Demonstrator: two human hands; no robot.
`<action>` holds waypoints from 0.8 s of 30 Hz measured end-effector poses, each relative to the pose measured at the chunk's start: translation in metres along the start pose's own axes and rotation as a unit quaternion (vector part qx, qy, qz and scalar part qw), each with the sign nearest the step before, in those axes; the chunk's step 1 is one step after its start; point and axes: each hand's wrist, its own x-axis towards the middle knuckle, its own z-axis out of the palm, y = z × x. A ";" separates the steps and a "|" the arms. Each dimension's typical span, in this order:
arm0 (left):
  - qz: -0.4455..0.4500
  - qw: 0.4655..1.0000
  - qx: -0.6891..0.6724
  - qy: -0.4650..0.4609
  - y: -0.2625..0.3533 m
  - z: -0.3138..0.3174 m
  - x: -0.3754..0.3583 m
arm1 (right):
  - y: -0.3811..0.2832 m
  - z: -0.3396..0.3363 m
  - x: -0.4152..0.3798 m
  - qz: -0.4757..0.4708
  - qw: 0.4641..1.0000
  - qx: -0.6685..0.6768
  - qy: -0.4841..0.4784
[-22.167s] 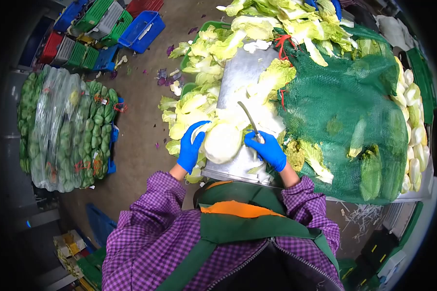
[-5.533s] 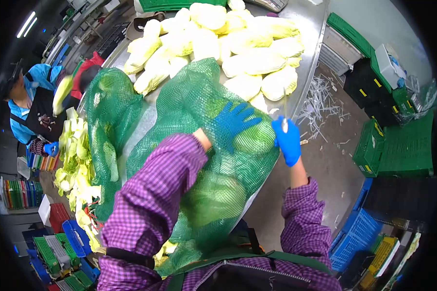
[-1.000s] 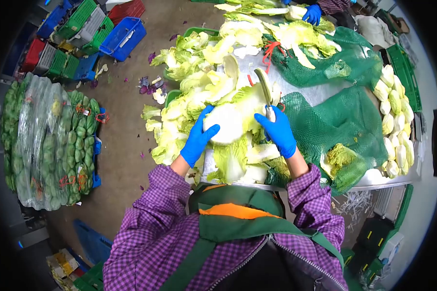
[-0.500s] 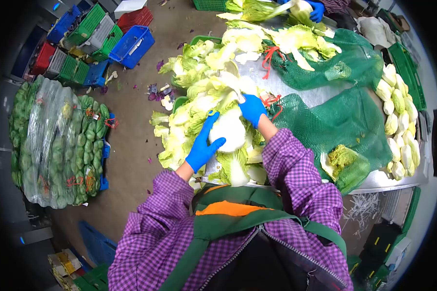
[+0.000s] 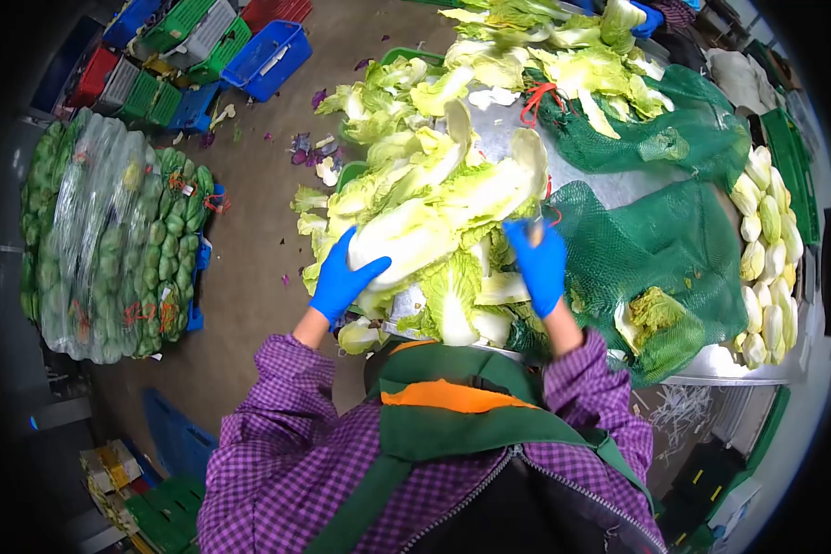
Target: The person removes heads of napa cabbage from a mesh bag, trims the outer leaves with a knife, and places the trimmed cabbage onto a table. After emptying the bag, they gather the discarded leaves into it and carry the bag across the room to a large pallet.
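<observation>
My left hand point(image 5: 343, 284), in a blue glove, grips the near end of a pale napa cabbage point(image 5: 406, 242) lying on a heap of leaves, with the thumb apart from the fingers. To its right, my right hand point(image 5: 539, 266), also blue-gloved, is closed and slightly blurred. Something small and tan shows at its fingers, but I cannot make out what. This hand is apart from the cabbage, just left of a green mesh bag point(image 5: 656, 235). Loose yellow-green cabbage leaves point(image 5: 454, 300) lie between my hands at the table's near edge.
Trimmed cabbages point(image 5: 764, 254) are piled at the right end of the metal table point(image 5: 609, 189). A wrapped stack of bagged vegetables point(image 5: 106, 240) stands left on the floor, below several crates point(image 5: 266, 60). Another person's gloved hand point(image 5: 648, 18) shows at the far side.
My left hand has moved left and down, and the cabbage now lies lengthwise with its leaves to the right. My right hand has drawn back right and toward me, away from it.
</observation>
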 end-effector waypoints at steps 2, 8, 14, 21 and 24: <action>-0.087 0.978 -0.165 -0.096 0.015 0.001 -0.006 | -0.001 0.025 -0.035 0.107 0.971 0.128 -0.172; -0.134 0.937 -0.308 -0.097 0.003 0.031 -0.030 | 0.002 0.082 -0.057 0.229 0.908 0.260 -0.236; -0.071 0.920 -0.386 -0.015 -0.002 0.051 -0.038 | -0.009 0.075 -0.032 0.074 0.981 0.117 -0.133; -0.147 0.821 -0.552 -0.014 -0.006 0.086 -0.021 | 0.005 0.073 -0.009 0.080 0.992 0.045 -0.089; -0.090 0.928 -0.352 -0.080 -0.015 0.066 -0.001 | 0.011 0.078 -0.019 0.144 0.978 0.085 -0.124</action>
